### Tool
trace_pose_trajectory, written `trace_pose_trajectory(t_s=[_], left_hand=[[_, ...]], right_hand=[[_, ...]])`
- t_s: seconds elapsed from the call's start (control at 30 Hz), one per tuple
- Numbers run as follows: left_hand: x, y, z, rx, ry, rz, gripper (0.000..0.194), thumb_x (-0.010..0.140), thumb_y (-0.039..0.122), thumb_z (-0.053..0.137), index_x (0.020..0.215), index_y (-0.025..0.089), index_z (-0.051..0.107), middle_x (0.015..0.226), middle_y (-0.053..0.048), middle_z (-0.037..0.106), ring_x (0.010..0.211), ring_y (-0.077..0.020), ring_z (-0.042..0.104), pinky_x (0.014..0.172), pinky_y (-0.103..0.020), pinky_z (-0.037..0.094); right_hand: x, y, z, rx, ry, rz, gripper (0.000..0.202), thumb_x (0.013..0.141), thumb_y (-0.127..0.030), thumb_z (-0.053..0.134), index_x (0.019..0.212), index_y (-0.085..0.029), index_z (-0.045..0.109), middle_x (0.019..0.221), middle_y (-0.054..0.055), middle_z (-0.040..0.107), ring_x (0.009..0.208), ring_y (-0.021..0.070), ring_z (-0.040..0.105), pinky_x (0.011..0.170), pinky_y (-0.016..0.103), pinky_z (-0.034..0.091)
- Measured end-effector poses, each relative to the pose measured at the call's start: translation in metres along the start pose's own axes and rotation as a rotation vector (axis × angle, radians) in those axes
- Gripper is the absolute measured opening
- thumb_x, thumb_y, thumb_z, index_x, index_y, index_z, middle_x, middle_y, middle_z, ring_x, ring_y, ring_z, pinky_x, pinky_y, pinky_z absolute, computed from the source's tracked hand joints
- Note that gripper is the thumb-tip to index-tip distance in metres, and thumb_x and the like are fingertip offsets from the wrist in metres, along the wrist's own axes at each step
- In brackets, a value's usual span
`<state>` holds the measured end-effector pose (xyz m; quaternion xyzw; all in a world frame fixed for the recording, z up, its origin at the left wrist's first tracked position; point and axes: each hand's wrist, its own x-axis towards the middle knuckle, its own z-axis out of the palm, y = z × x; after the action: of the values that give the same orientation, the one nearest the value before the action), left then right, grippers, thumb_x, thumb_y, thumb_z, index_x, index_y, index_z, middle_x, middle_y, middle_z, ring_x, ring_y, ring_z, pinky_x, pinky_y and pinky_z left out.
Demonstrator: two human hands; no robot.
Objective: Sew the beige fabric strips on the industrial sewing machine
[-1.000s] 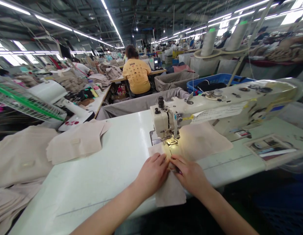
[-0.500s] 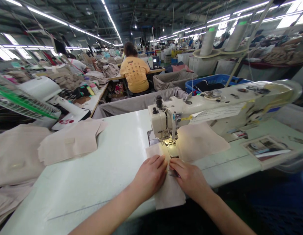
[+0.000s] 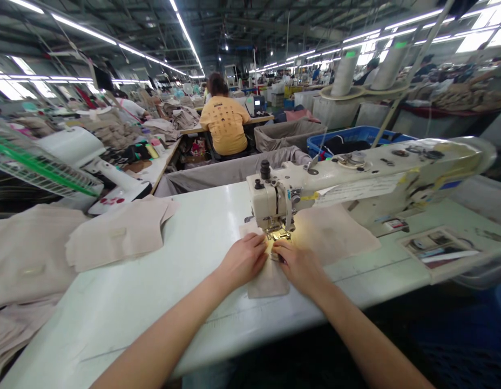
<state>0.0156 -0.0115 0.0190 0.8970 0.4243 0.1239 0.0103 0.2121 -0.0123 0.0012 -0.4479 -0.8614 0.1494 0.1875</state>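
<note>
A beige fabric piece [image 3: 269, 282] lies under the lit needle area of the white sewing machine [image 3: 270, 202], its near end on the pale green table. My left hand [image 3: 245, 259] presses on the cloth just left of the presser foot, fingers together. Close beside it, my right hand [image 3: 298, 263] is closed at the right edge of the same cloth, with a small dark metallic thing under its fingertips, too hidden to name. More beige fabric [image 3: 335, 235] spreads out to the right, beneath the machine arm.
Beige fabric stacks [image 3: 116, 235] lie on the table's left side by a white fan [image 3: 72, 148]. A tray of small tools [image 3: 439, 246] sits at the right. Beyond the table are a grey cloth-lined bin [image 3: 230, 174], a blue basket [image 3: 356, 135] and a seated person [image 3: 225, 121].
Both hands have moved forward, closer to the needle, and the cloth has slid forward with them, so its near end no longer hangs at the table's front edge.
</note>
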Motion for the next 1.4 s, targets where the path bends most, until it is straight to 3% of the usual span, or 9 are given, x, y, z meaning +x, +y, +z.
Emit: trace_pose_trajectory(t_s=[0.13, 0.23, 0.4, 0.6, 1.4], left_hand=[[-0.004, 0.000, -0.001, -0.041, -0.006, -0.027, 0.022, 0.094, 0.016, 0.054, 0.113, 0.013, 0.063, 0.124, -0.014, 0.065, 0.116, -0.0269, 0.061, 0.101, -0.044, 0.054], [-0.011, 0.000, 0.004, -0.087, 0.030, -0.038, 0.025, 0.095, 0.017, 0.053, 0.118, 0.013, 0.062, 0.133, -0.014, 0.062, 0.125, -0.0265, 0.057, 0.107, -0.043, 0.051], [-0.018, 0.001, 0.014, -0.076, 0.085, -0.035, 0.029, 0.099, 0.019, 0.049, 0.123, 0.012, 0.061, 0.137, -0.016, 0.059, 0.129, -0.0268, 0.055, 0.110, -0.044, 0.049], [-0.019, 0.000, 0.015, -0.031, 0.107, 0.002, 0.029, 0.100, 0.021, 0.045, 0.123, 0.016, 0.063, 0.137, -0.016, 0.059, 0.129, -0.0275, 0.056, 0.105, -0.048, 0.052], [-0.018, -0.006, 0.017, -0.017, 0.092, 0.025, 0.031, 0.095, 0.014, 0.051, 0.124, 0.015, 0.063, 0.138, -0.017, 0.059, 0.131, -0.0286, 0.055, 0.106, -0.048, 0.052]], right_hand=[[-0.014, 0.006, 0.003, 0.086, 0.171, 0.043, 0.032, 0.087, -0.006, 0.052, 0.110, -0.021, 0.068, 0.117, 0.006, 0.070, 0.103, 0.0204, 0.068, 0.086, 0.030, 0.053], [-0.031, 0.010, 0.005, 0.089, 0.276, 0.107, 0.028, 0.087, -0.008, 0.053, 0.107, -0.021, 0.067, 0.105, 0.006, 0.070, 0.096, 0.0211, 0.068, 0.083, 0.031, 0.053], [-0.046, 0.010, 0.009, 0.008, 0.229, 0.166, 0.022, 0.087, -0.010, 0.056, 0.101, -0.022, 0.068, 0.091, 0.004, 0.070, 0.083, 0.0206, 0.068, 0.070, 0.028, 0.050], [-0.046, 0.009, 0.015, -0.048, 0.228, 0.179, 0.023, 0.088, -0.014, 0.054, 0.102, -0.023, 0.069, 0.089, 0.002, 0.075, 0.077, 0.0205, 0.070, 0.064, 0.028, 0.046], [-0.047, 0.012, 0.019, -0.052, 0.228, 0.163, 0.027, 0.087, -0.012, 0.055, 0.105, -0.025, 0.069, 0.095, 0.003, 0.078, 0.079, 0.0210, 0.073, 0.066, 0.028, 0.051]])
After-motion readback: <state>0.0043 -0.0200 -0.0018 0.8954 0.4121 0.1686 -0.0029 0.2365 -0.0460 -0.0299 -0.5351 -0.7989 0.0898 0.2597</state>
